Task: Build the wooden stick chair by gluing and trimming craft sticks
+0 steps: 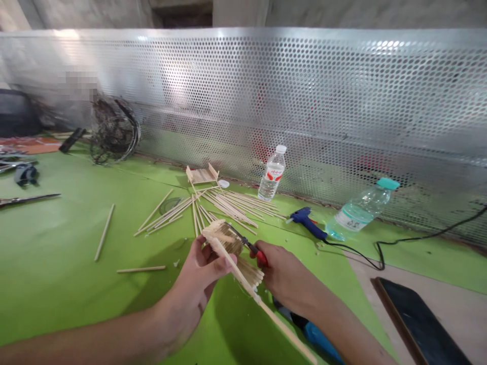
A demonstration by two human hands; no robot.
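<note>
My left hand point(207, 271) grips a small model of glued wooden sticks point(249, 271), with the thumb across its near side. One long stick point(287, 332) slants from the model toward the lower right. In my right hand point(281, 268) is a red-handled tool point(261, 255) with a narrow dark metal end, closed in my fingers. The tool's metal end meets the model's upper edge; I cannot make out its exact kind. Behind the model, loose wooden sticks point(232, 203) lie fanned out beside a small stick-built piece point(203, 175).
A blue glue gun point(308, 223), a clear water bottle point(272, 175) and a teal-capped bottle point(359, 210) stand or lean toward the back. At the right lies a phone point(424, 319). Scissors point(28, 200) lie left, near a wire coil point(114, 129). A perforated metal panel point(323, 101) borders the table.
</note>
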